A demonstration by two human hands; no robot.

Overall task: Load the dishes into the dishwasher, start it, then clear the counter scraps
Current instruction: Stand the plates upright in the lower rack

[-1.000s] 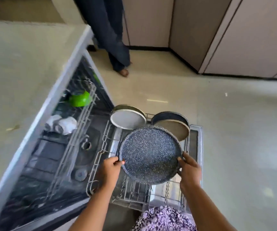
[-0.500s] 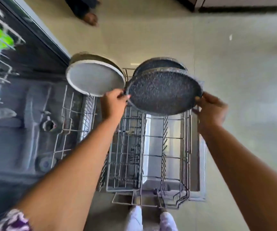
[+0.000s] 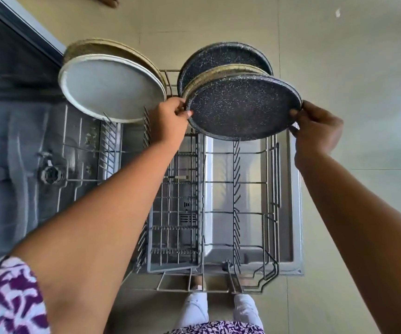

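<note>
Head view shows me holding a dark speckled plate [image 3: 243,107] by opposite edges over the lower rack [image 3: 238,189]. My left hand [image 3: 168,121] pinches its near-left rim, fingers curled shut on it; my right hand [image 3: 317,131] clamps the right rim the same way. It sits just in front of the tan plate [image 3: 221,72] already slotted at the rack's far end. I judge it stiff, fairly heavy and breakable, so the rim is the safest hold.

- front plate [image 3: 243,107]: dark navy, white-speckled;
- left plate [image 3: 111,88]: pale grey, cream rim;
- rack [image 3: 218,184]: grey wire;
- sleeve [image 3: 6,300]: purple-and-white print;
- floor [image 3: 339,56]: beige tile
</note>
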